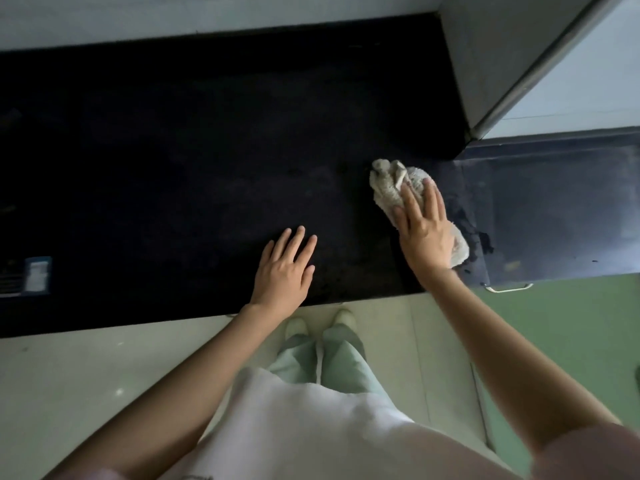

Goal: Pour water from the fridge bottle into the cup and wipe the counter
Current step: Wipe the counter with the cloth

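Note:
A crumpled off-white cloth (388, 183) lies on the black counter (173, 150) at its right side. My right hand (424, 228) presses flat on the cloth with straight, spread fingers. My left hand (285, 271) rests palm down on the bare counter near its front edge, fingers straight, holding nothing. No bottle and no cup are in view.
A grey pillar corner (502, 81) stands at the back right of the counter. To the right the counter surface (554, 209) looks lighter, with dark smears beside the cloth. A drawer handle (509, 289) sits below it. A small blue-white object (36, 277) lies far left.

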Demonstrator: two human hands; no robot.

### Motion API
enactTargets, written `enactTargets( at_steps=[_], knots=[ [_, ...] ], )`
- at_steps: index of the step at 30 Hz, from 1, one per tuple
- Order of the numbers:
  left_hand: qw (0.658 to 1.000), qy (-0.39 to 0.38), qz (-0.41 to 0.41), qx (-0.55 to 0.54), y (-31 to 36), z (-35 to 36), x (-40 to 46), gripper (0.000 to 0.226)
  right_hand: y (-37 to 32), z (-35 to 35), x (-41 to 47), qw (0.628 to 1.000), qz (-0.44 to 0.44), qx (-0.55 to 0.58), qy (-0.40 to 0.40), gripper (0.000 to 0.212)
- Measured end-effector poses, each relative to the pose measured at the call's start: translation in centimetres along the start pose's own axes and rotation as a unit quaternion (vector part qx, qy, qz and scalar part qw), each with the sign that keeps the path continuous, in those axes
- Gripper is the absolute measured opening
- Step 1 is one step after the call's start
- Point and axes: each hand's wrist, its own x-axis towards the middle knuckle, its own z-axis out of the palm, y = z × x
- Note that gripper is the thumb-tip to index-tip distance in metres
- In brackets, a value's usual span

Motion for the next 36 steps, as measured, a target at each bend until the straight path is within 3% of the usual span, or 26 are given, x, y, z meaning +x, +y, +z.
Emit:
enactTargets(
  at_steps=[6,11,15,22,28,30,34,36],
  knots=[
    [1.0,-0.011,0.002,0.001,0.1,0.0,0.0,0.055,-4.9,0.8,-8.5,0.999,-0.053,0.003,-0.004,0.042],
    [1.0,-0.013,-0.001,0.006,0.1,0.0,-0.1,0.055,-3.1,0.3,-1.8,0.984,-0.17,0.005,-0.06,0.048],
    [1.0,-0.012,-0.004,0.007,0.4,0.0,0.0,0.055,-2.5,-0.1,0.6,0.952,-0.3,0.009,-0.058,0.046],
    [1.0,-0.009,-0.009,-0.005,0.4,0.0,-0.2,0.055,-1.5,0.0,-3.5,0.958,-0.279,0.029,-0.066,0.047],
    [1.0,-0.02,-0.005,-0.005,0.3,-0.2,-0.1,0.055,-2.7,-1.0,-0.1,0.985,-0.167,0.03,-0.004,0.048],
    [1.0,-0.025,-0.011,-0.005,0.4,-0.3,-0.1,0.056,-3.0,-0.8,-2.3,0.98,-0.199,0.017,0.007,0.049],
    [1.0,-0.029,-0.012,-0.002,0.6,-0.3,-0.2,0.056,-2.3,0.2,-7.2,0.967,-0.249,0.001,-0.057,0.05],
    [0.999,-0.031,-0.013,-0.005,0.6,-0.3,-0.2,0.056,-1.1,0.0,-6.4,0.956,-0.277,-0.029,-0.089,0.065]
  ],
)
